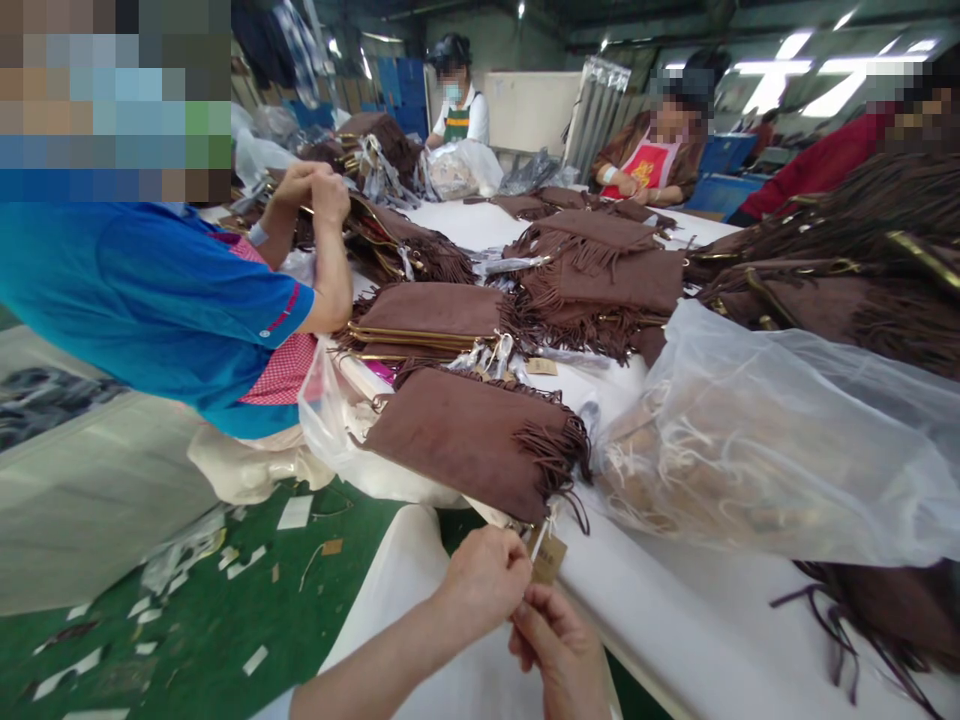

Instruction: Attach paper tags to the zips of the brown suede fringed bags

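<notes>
A brown fringed bag (465,435) lies flat on the white table right before me, its tassels at the right end. From its near corner hangs a tan cardboard hang tag (550,557) on a white string (540,538). My left hand (486,572) is closed in a pinch at that string, just below the bag's corner. Close under it, my right hand (556,640) is also closed, thumb and fingertips together at the lower end of the string. The fingertips partly hide the string between the two hands.
More brown fringed bags (435,310) with gold-coloured frames are stacked beyond. A clear plastic bag (780,450) of tan tags and white strings stands at right. A co-worker in a blue shirt (187,280) works at left; others sit behind. Paper scraps litter the green floor (285,590).
</notes>
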{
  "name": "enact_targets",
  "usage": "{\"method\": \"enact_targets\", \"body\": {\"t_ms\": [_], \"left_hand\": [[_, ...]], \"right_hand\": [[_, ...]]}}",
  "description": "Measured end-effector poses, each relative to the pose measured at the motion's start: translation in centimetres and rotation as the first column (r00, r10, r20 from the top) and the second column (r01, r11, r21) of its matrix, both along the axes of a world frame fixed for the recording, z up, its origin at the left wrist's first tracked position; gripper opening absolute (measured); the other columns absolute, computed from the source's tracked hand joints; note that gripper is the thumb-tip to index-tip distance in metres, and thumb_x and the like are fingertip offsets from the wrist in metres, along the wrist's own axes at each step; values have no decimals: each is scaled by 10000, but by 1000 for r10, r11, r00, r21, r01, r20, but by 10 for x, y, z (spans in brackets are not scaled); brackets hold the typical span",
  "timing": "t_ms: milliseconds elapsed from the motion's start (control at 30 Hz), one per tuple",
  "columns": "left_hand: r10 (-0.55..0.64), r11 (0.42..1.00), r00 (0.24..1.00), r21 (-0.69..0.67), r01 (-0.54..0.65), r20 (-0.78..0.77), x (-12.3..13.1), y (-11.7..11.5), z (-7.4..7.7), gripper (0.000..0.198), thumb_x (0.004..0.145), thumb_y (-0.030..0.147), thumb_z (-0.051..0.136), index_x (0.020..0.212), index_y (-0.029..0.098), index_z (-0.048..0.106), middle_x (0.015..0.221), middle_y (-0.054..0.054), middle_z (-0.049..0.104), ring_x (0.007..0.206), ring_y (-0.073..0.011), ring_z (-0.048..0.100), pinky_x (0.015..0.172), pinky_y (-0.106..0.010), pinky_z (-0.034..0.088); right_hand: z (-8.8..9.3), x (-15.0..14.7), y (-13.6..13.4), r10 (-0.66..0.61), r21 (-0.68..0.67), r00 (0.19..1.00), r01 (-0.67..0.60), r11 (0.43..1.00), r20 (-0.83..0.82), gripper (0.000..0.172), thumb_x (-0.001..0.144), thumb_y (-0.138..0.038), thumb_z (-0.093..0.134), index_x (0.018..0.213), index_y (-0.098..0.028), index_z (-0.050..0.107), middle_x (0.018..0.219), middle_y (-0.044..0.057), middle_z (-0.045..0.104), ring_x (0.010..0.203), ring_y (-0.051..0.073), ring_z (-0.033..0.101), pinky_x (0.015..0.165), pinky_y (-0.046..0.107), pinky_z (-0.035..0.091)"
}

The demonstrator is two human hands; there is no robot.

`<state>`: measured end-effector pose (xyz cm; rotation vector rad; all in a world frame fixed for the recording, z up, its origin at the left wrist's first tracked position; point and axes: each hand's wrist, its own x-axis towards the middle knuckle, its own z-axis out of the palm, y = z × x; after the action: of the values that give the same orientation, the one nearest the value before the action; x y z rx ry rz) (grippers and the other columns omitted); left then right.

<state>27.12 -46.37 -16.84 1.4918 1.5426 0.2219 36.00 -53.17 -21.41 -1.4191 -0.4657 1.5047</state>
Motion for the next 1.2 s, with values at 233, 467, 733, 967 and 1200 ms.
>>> {"method": "enact_targets", "body": {"t_ms": [233,467,733,967,1200], "left_hand": [[73,997,994,-35,-70,85,6,-1,-12,156,609,125,390,487,177,472,449,29,488,484,-108,473,462,-203,292],[145,987,978,-94,-132,151,6,-1,-13,156,610,137,399,476,176,467,409,37,452,451,-104,451,444,-203,294],[268,955,928,-198,-220,260,6,-4,-16,124,578,125,382,501,179,463,398,48,435,363,-85,408,377,-191,280],[291,948,915,-215,-236,279,6,-4,-17,111,546,119,383,488,184,452,391,49,426,362,-91,415,377,-198,281],[268,960,917,-164,-227,296,1,-2,-16,65,496,104,466,501,159,500,471,41,452,471,-83,387,443,-206,261]], "right_hand": [[0,2,-2,12,-8,1000,-11,1000,4,322,554,-426,724,654,-136,624,417,-37,516,379,63,422,373,162,267],[0,2,0,7,-24,1000,-7,1000,-13,324,532,-419,734,635,-133,621,488,-15,567,383,49,426,372,152,259],[3,2,0,11,-25,1000,-11,1000,-10,329,532,-423,735,631,-131,620,530,-3,587,387,53,433,373,166,260],[2,3,-1,43,-32,999,-43,999,19,352,537,-447,721,648,-135,601,527,-11,572,384,51,430,360,159,259],[10,14,0,104,-13,921,-107,994,375,416,704,-547,508,883,-174,552,491,-42,513,368,89,396,371,213,281]]}}
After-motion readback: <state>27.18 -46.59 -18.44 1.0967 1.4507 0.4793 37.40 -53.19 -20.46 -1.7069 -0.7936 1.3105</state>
